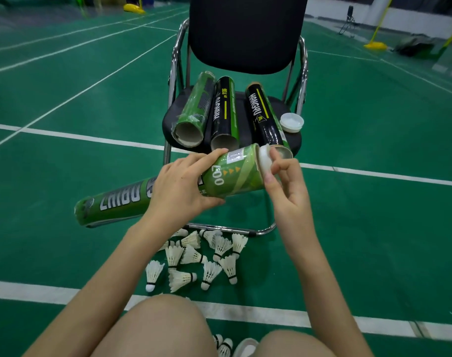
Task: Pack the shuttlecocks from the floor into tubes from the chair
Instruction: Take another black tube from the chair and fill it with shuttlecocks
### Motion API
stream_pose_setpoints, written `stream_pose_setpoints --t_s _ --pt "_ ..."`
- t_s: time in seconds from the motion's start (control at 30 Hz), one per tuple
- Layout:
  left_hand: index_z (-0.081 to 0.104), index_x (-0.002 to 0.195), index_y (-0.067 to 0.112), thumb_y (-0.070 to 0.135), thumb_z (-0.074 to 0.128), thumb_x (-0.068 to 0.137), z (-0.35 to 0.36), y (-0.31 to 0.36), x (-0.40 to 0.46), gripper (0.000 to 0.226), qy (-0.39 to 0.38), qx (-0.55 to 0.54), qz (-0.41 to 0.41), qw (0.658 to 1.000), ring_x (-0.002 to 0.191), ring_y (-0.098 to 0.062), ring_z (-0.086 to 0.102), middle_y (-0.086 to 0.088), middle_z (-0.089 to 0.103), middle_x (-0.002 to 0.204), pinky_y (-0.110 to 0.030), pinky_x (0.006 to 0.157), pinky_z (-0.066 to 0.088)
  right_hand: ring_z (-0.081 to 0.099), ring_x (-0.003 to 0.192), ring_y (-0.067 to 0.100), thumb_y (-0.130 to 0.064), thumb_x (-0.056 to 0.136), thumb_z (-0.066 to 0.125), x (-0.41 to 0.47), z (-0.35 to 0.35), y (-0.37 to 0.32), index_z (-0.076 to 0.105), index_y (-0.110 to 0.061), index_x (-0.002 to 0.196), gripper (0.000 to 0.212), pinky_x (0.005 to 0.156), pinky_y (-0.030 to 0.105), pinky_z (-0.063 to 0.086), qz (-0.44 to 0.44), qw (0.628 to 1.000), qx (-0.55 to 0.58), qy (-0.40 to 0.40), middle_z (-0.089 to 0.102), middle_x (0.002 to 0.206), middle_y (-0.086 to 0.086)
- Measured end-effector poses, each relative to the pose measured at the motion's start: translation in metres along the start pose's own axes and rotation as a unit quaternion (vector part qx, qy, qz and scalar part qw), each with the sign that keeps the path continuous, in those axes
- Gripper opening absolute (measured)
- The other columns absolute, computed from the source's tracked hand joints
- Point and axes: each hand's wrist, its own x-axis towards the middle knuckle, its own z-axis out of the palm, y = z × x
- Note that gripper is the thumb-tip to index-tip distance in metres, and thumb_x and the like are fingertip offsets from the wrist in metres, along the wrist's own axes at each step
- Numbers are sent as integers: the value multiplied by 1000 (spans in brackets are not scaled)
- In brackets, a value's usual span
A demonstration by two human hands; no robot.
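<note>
My left hand [179, 185] grips a long green tube [235, 176] around its middle and holds it level above the floor. At the tube's right end my right hand [284, 176] pinches a white plastic cap [265, 161] sitting at the mouth. On the black chair seat [293, 140] lie three more tubes: a green one [194, 109], a black one [225, 114] and another black one [265, 117], their open ends toward me. Several white shuttlecocks [201, 258] lie scattered on the green floor below my hands.
A loose white cap [292, 121] rests on the seat's right edge. The chair's chrome frame [230, 229] runs along the floor just behind the shuttlecocks. My knees [163, 328] fill the bottom, with a few more shuttlecocks [223, 345] between them. Yellow net-post bases [375, 45] stand far back.
</note>
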Motion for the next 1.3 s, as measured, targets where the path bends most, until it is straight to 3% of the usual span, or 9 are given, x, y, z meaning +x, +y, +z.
stream_pose_setpoints --t_s 0.33,0.47,0.6,0.8,0.93,1.03,1.1,1.3 --pt "35 139 39 39 82 61 2 2 -7 91 -6 -19 -12 1000 108 -19 48 6 54 124 -30 87 29 27 136 -4 -29 92 43 -5 4 5 43 -41 82 16 108 25 26 -9 999 -22 -31 36 143 -14" --pt "35 139 38 39 82 61 3 2 -7 91 -5 -18 -15 1000 109 -19 48 5 54 124 -32 88 30 29 135 -4 -28 91 49 -7 6 5 42 -34 87 10 105 20 28 -15 998 -52 -29 31 150 -8" --pt "35 139 39 39 82 61 4 3 -7 91 -7 -30 -21 999 109 -18 49 6 55 123 -32 88 32 41 128 2 -21 88 62 -9 5 3 39 -39 87 29 103 25 35 -34 994 -105 -15 33 147 -17" --pt "40 138 36 40 82 60 8 3 -8 90 6 -58 -31 998 105 -18 50 6 57 117 -36 88 35 41 131 13 -17 86 64 -6 11 6 31 -41 91 41 100 28 37 -71 980 -188 -5 31 146 -15" --pt "40 137 37 41 83 59 12 3 -10 89 2 -93 -41 995 103 -18 48 8 56 115 -43 91 38 44 129 13 -18 85 66 -7 11 11 30 -35 100 42 95 27 38 -67 978 -196 0 33 149 -9" --pt "40 137 37 41 83 59 13 1 -12 89 -5 -104 -40 994 104 -20 47 7 57 116 -48 91 38 46 125 6 -19 82 69 -7 12 13 29 -41 122 62 97 26 40 -52 980 -192 3 41 141 -15" --pt "40 137 37 46 79 57 14 -1 -12 89 -5 -106 -36 994 104 -20 48 7 58 116 -49 91 39 42 127 1 -21 81 70 -6 11 14 27 -41 137 73 99 17 36 -50 977 -205 4 41 138 -21" --pt "43 136 36 38 84 57 15 1 -13 89 1 -127 -42 991 104 -21 49 9 59 114 -50 90 40 39 133 8 -25 83 68 -4 8 14 32 -38 141 70 104 23 33 -71 962 -262 5 43 144 -13"
